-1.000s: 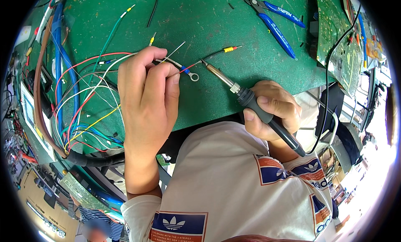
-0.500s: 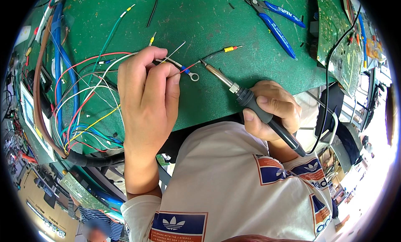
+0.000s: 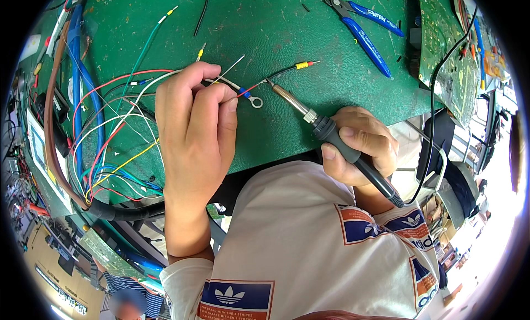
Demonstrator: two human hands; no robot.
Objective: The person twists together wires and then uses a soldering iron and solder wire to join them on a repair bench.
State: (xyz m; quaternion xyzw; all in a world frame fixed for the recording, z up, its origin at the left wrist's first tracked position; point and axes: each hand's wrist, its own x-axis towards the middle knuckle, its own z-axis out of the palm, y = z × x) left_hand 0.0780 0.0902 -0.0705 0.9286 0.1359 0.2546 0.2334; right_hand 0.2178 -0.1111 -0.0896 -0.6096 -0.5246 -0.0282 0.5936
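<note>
My right hand (image 3: 369,146) grips a soldering iron (image 3: 341,139) round its dark handle, the metal tip pointing up and left. At that tip, the bare end of a red wire (image 3: 247,92) meets the end of a short black wire (image 3: 284,72) with a yellow-sleeved ferrule. The red wire is pinched between the thumb and fingers of my left hand (image 3: 196,118). A thin silvery strand (image 3: 231,67), perhaps solder, sticks out from the same fingers. Close beside them lies a ring terminal (image 3: 255,102) with a blue sleeve.
Blue-handled flush cutters (image 3: 359,33) lie at the far right of the green mat (image 3: 254,22). Circuit boards (image 3: 450,60) stand at the right edge, with the iron's black cord (image 3: 432,104) nearby. Loose coloured wires (image 3: 124,173) fan out on the left from a thick black cable (image 3: 124,211).
</note>
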